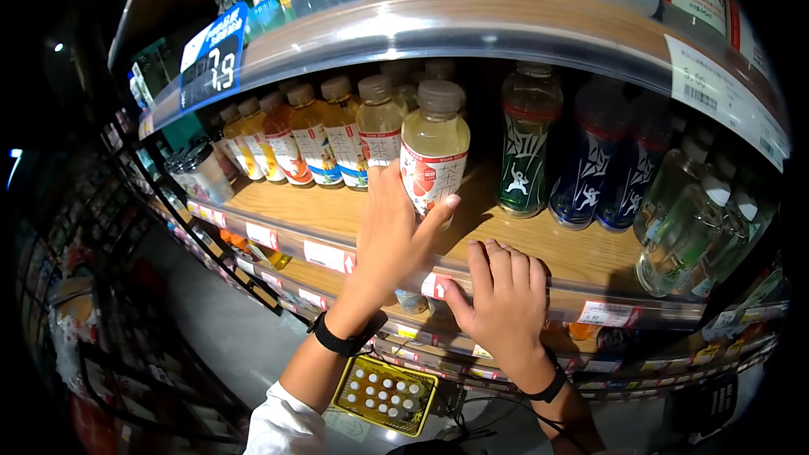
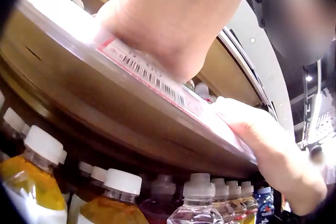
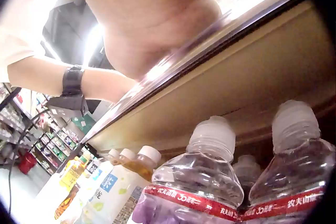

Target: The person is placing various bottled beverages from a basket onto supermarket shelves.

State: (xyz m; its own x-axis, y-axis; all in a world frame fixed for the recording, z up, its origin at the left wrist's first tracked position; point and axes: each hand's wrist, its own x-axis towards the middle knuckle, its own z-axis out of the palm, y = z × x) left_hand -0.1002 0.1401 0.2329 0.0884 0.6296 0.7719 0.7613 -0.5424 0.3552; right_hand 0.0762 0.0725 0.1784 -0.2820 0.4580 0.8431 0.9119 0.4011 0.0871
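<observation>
In the head view my left hand [image 1: 398, 217] grips a tea bottle [image 1: 438, 131] low down, thumb on its near right side. The bottle stands upright, with a pale cap, light yellow drink and a white label with red flowers. Similar tea bottles [image 1: 381, 114] stand in a row just left of it. My right hand [image 1: 506, 299] rests on the shelf's front edge, its fingers laid on the wooden shelf [image 1: 468, 240] and holding nothing. Both wrist views show the hands from below, against the shelf edge; the gripped bottle is hidden there.
Dark-labelled green and blue bottles [image 1: 527, 147] and clear bottles [image 1: 691, 227] stand to the right. An upper shelf [image 1: 404, 21] overhangs the row. More bottles [image 3: 202, 169] fill the shelf below. On the floor is a yellow basket [image 1: 339, 396] holding many capped bottles.
</observation>
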